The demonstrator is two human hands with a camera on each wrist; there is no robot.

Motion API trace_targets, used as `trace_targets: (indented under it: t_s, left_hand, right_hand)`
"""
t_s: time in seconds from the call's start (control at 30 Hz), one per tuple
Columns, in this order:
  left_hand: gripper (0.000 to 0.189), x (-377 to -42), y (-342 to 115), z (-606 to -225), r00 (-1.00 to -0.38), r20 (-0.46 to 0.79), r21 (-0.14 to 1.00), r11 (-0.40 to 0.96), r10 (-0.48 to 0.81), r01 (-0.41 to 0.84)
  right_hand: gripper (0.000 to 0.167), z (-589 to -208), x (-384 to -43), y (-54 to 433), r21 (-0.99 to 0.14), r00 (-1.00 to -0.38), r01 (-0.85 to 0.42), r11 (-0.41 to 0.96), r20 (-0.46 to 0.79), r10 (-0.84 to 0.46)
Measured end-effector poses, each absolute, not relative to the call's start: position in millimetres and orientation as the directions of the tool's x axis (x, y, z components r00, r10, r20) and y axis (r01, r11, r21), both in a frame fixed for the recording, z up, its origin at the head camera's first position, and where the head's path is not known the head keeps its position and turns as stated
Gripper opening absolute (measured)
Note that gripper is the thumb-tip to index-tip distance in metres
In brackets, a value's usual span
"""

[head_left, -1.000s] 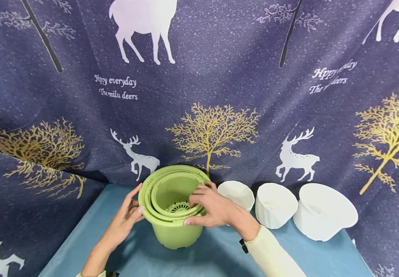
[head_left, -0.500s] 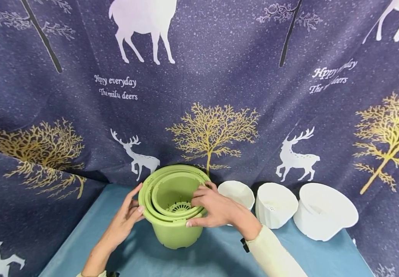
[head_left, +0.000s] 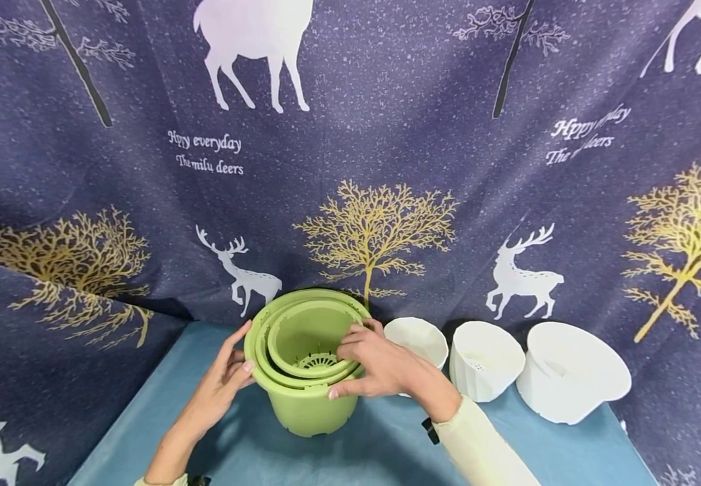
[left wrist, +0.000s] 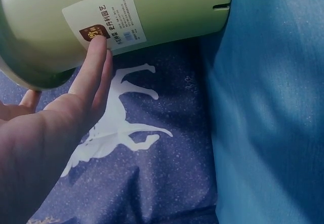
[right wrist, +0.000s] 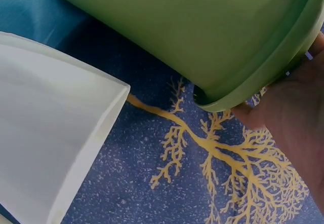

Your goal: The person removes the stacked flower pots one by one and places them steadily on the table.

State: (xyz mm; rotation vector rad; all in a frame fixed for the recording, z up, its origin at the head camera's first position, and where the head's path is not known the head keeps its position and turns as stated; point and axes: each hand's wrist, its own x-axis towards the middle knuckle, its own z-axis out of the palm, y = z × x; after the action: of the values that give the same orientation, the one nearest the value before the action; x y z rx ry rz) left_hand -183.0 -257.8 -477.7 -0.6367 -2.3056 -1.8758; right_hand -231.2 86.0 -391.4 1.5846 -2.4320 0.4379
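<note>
Green plastic flower pots of different sizes stand nested in one another in the head view. The outer pot (head_left: pixel 313 413) is the widest, and the innermost pot (head_left: pixel 310 331) has a slotted base. My left hand (head_left: pixel 219 385) rests against the outer pot's left side, thumb at the rim; in the left wrist view one straight finger (left wrist: pixel 91 67) touches the paper label (left wrist: pixel 109 21). My right hand (head_left: pixel 381 361) grips the right side of the nest, with curled fingers inside the innermost pot and the thumb at the outer rim. The fingertips inside are partly hidden.
Three white pots stand in a row to the right: a faceted pot (head_left: pixel 414 337) partly behind my right forearm, a ribbed pot (head_left: pixel 478 385), and a larger pot (head_left: pixel 548 391) with a flared lip. A dark blue printed cloth (head_left: pixel 387 148) hangs behind the blue-covered table (head_left: pixel 399 445).
My right hand has shifted very slightly to the right, along with the innermost pot. My left hand keeps its place at the outer pot.
</note>
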Motion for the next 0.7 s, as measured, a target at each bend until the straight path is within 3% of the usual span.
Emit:
trace_targets:
  t_s: [0.43,0.7]
  left_hand:
    - [0.066,-182.6,-259.0,-477.6,-0.909,0.331,0.913,0.157,0.253,0.376]
    - [0.067,-182.5,-257.4,-476.3,-0.910,0.328,0.916,0.152,0.252,0.372]
  right_hand:
    - [0.045,-390.1,-230.4,84.3,-0.066,-0.361,-0.928,0.367,0.398,-0.843]
    - [0.040,-395.4,-233.0,84.6,-0.157,-0.370,-0.929,0.336,0.439,-0.819]
